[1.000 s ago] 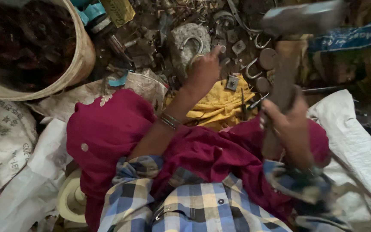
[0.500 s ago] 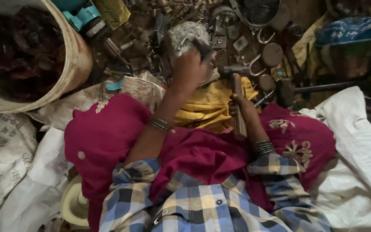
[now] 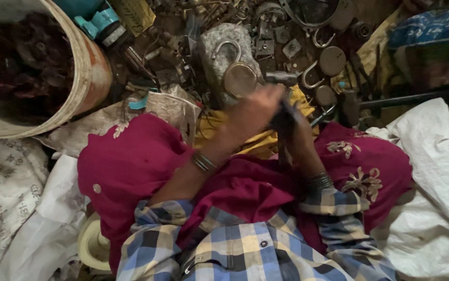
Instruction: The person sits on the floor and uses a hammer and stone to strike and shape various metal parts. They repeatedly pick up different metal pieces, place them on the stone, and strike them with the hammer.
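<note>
Above the yellow cloth (image 3: 258, 138), the left hand (image 3: 253, 112) and the right hand (image 3: 294, 132) are brought together around a dark tool (image 3: 285, 120). The grip of both hands is closed on this tool, but its shape cannot be told because of blur. Just beyond the hands, a round brass padlock (image 3: 239, 78) is laid on a grey stone (image 3: 222, 41), among scattered metal parts. A large basket (image 3: 86, 78) is seen at the far left.
</note>
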